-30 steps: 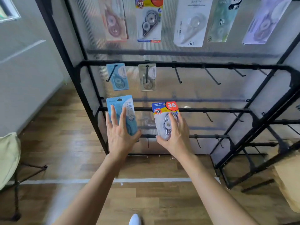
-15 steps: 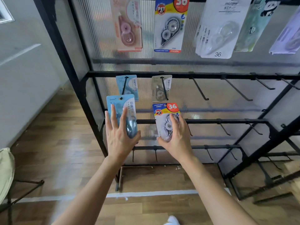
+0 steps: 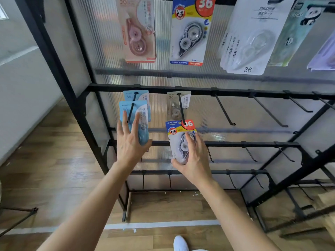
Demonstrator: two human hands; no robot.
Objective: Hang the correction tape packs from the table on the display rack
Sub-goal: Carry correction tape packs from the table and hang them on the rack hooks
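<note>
Inspecting the display rack (image 3: pixel 235 91): the person stands before its second rail with a pack in each hand.

Left hand (image 3: pixel 129 145): it holds a blue correction tape pack (image 3: pixel 140 113) upright. The fingers (image 3: pixel 136 122) lie spread and straight across the card's front, and the thumb clamps the lower right edge. A black hook (image 3: pixel 130 111) shows as a dark rod across the card's upper part. Whether the hook passes through the hang hole cannot be told. A matching blue pack (image 3: pixel 139 95) hangs just behind on the same hook.

Right hand (image 3: pixel 193 160): it grips a red-and-yellow correction tape pack (image 3: pixel 178 129), with fingers curled round the blister and thumb under its lower left edge. The card's top edge meets the tip of the neighbouring hook (image 3: pixel 181 109), which carries a beige pack (image 3: pixel 174 107).

Top rail: a pink pack (image 3: pixel 139 31), a larger red-and-yellow pack (image 3: pixel 190 33) and white packs (image 3: pixel 253 38) hang there.

Floor: a white shoe (image 3: pixel 180 243) shows on the wooden boards.
</note>
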